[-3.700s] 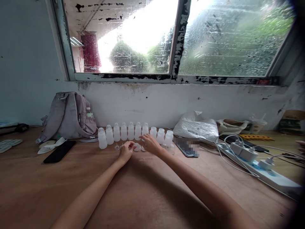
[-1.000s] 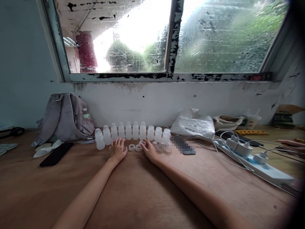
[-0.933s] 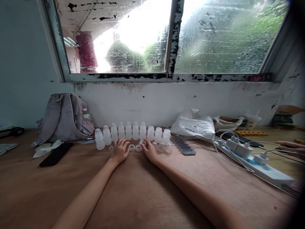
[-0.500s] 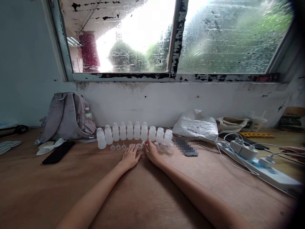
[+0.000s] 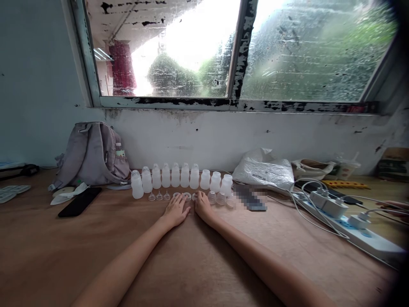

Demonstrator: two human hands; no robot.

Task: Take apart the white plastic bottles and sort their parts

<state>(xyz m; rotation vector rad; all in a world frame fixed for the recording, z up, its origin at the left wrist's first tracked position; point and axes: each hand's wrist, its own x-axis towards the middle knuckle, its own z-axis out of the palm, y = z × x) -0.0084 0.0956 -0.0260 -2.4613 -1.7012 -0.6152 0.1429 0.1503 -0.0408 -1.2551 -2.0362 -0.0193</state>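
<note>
Several frosted white bottles stand in a curved row near the wall, the leftmost bottle (image 5: pixel 137 186) under a clear cap and the rightmost bottle (image 5: pixel 226 185) uncapped. Before them lie three clear nipples (image 5: pixel 159 195), several white rings (image 5: pixel 187 196) and clear domed caps (image 5: pixel 220 198). My left hand (image 5: pixel 175 209) rests flat, fingers apart, its fingertips at the rings left of centre. Just right of it, my right hand (image 5: pixel 203 206) has its fingers bent down over a ring; whether it grips the ring is hard to see.
A grey backpack (image 5: pixel 92 155) and a black phone (image 5: pixel 79 202) are on the left. To the right lie a silvery bag (image 5: pixel 263 170), a blurred-out phone (image 5: pixel 252 198) and a power strip (image 5: pixel 373 238) with white cables. A person's hand (image 5: pixel 394 209) shows at the right edge.
My right hand has lowered its fingers onto the ring, where they were raised in a pinch before. My left hand has hardly moved. The view has shifted slightly.
</note>
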